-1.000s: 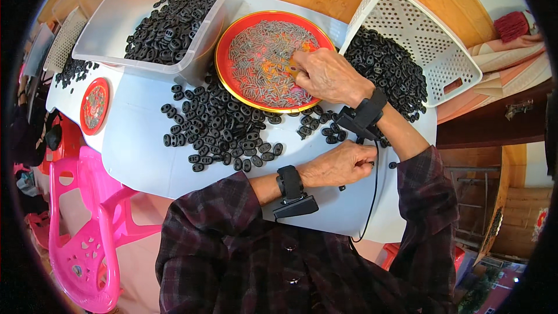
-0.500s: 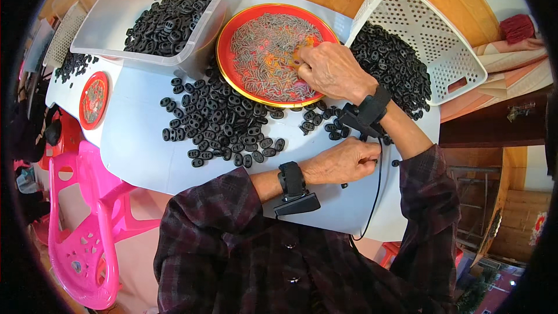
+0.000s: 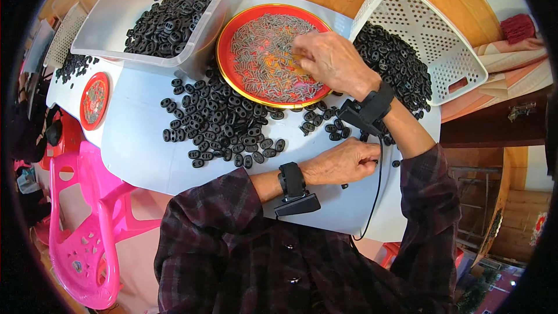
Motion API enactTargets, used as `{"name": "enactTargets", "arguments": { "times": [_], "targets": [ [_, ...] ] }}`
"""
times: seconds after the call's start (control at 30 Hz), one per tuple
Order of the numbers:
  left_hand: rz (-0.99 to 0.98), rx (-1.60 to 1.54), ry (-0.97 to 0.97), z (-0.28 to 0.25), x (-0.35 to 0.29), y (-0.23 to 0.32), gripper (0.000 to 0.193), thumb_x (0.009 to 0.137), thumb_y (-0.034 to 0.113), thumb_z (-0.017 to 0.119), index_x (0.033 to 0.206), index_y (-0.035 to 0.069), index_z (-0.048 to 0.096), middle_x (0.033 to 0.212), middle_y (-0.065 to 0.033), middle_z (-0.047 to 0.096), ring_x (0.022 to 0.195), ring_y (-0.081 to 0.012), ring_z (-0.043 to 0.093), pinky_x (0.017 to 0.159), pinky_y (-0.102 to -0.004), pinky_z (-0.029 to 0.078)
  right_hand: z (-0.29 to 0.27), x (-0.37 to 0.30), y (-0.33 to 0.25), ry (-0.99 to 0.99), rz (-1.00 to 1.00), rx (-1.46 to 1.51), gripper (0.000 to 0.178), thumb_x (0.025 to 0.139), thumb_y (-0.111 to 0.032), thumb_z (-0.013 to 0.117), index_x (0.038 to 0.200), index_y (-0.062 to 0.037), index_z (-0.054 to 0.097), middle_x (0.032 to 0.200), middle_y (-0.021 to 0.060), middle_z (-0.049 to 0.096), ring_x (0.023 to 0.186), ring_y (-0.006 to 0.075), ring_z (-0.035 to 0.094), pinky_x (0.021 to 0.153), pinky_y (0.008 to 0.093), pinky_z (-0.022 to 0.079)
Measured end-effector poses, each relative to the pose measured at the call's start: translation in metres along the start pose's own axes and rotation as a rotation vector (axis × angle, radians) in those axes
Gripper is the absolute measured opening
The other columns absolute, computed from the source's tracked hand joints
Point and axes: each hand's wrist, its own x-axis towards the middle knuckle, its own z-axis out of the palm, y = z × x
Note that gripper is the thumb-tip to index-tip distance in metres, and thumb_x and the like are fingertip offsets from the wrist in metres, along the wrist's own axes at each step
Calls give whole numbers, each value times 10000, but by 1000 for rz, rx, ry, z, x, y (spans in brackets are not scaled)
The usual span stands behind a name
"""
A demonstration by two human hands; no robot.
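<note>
My right hand (image 3: 332, 61) is over the right side of a round red tray (image 3: 226, 64) with a gold rim. Its fingers are curled together, slightly smeared, above many small grey spring-like pieces (image 3: 261, 40) in the tray. What those fingertips hold, if anything, is hidden. Nearer to me, my left hand (image 3: 343, 161) rests low over the white table with fingers closed; a dark bit of a small black piece (image 3: 375, 162) shows at the fingertips. A heap of black oval two-hole cord-lock pieces (image 3: 218, 116) lies left of it, and several more lie just beyond it.
A clear plastic bin (image 3: 145, 61) of black pieces stands at the far left, a white perforated basket (image 3: 447, 52) of them at the far right. A thin black cable (image 3: 378, 197) hangs beside my left hand. A pink chair (image 3: 87, 244) stands left of the table (image 3: 139, 145).
My right hand has lifted slightly and its fingers have shifted a little over the tray. My left hand has stayed in place.
</note>
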Motion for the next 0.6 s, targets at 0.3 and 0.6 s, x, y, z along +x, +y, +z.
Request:
{"name": "enactTargets", "arguments": {
  "times": [0.3,0.6],
  "targets": [
    [30,60,-21,-2,0,0,89,782,38,488,746,-27,438,599,-101,428,522,-155,398,511,-342,378,-6,-4,8,-40,125,197,110,761,-30,581,858,-2,625,769,113,638,675,230,625,635,329,502],
    [-33,27,-37,-5,0,7,67,778,32,492,772,-17,447,600,-92,404,528,-148,396,508,-327,373,-11,-10,-3,-100,-66,379,167,730,-30,519,799,-13,671,751,172,639,722,307,628,687,382,495]
  ]
}}
